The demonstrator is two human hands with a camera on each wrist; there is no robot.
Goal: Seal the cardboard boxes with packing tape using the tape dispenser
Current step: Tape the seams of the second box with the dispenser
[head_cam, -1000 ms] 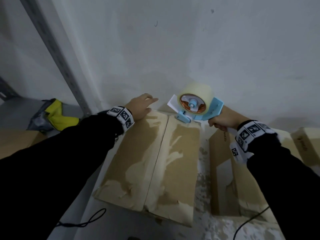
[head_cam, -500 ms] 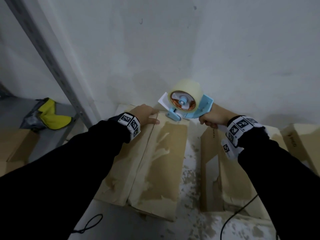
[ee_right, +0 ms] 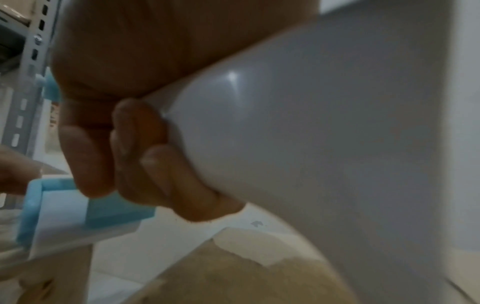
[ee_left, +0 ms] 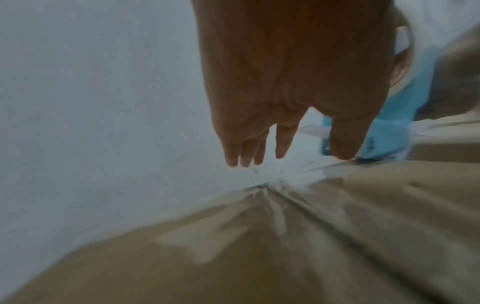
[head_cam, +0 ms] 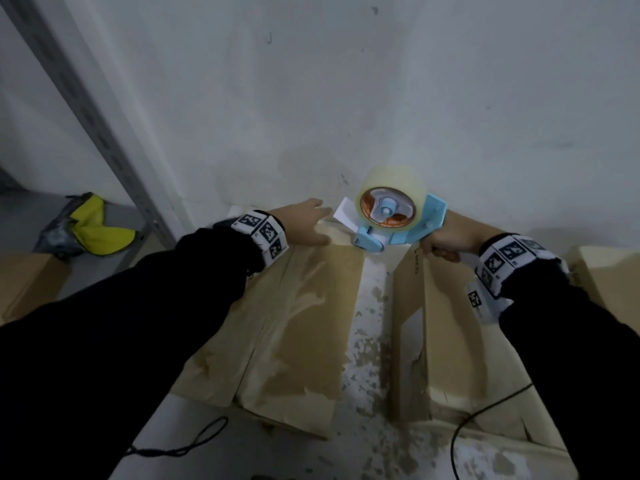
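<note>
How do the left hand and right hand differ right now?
The left hand lies with fingers straight on the far end of the cardboard box; the right hand has fingers curled round the handle of the blue tape dispenser. The left hand holds nothing; the right hand carries the tool. Both wear marker-printed wristbands over black sleeves.

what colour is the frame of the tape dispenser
Light blue plastic tape dispenser frame, clearest in the head view.

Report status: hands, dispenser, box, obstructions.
Left hand flat, fingers straight, at far edge of the cardboard box. Right hand grips the tape dispenser, nose down at the box's far edge. Seam untaped. Nothing blocking the seam.
</note>
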